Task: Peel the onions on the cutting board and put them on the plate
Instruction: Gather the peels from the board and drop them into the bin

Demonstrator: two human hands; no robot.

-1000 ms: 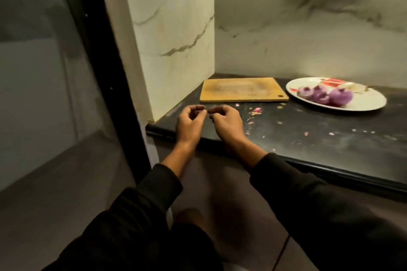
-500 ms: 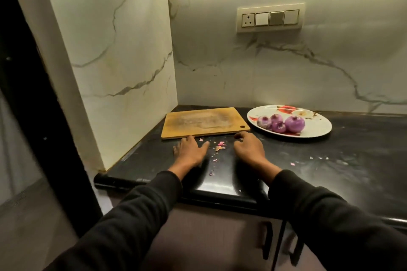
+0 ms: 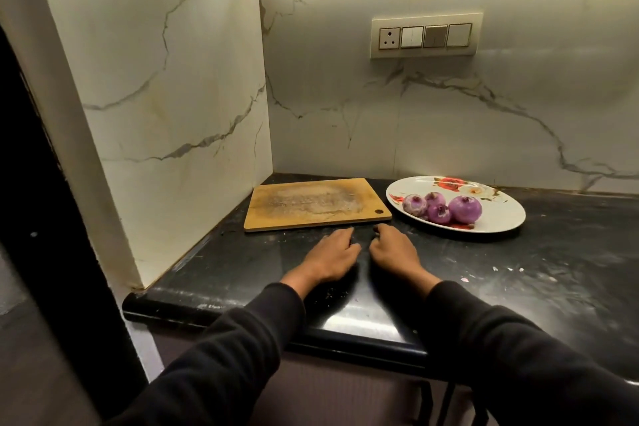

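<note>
Several peeled purple onions lie together on the white flowered plate at the back right of the black counter. The wooden cutting board to the left of the plate has nothing on it. My left hand and my right hand rest side by side on the counter just in front of the board's near edge. Their fingers are loosely curled, knuckles up, and I see nothing held in either. The small peel scraps that lay between them are out of sight.
The black counter carries a few small peel flecks to the right. A marble side wall closes off the left, the marble back wall holds a switch panel. The counter's front edge is under my forearms.
My view has lifted from the floor towards the counter and wall. Both hands have moved forward over the counter and closed in on each other, covering the spot where peel scraps lay.
</note>
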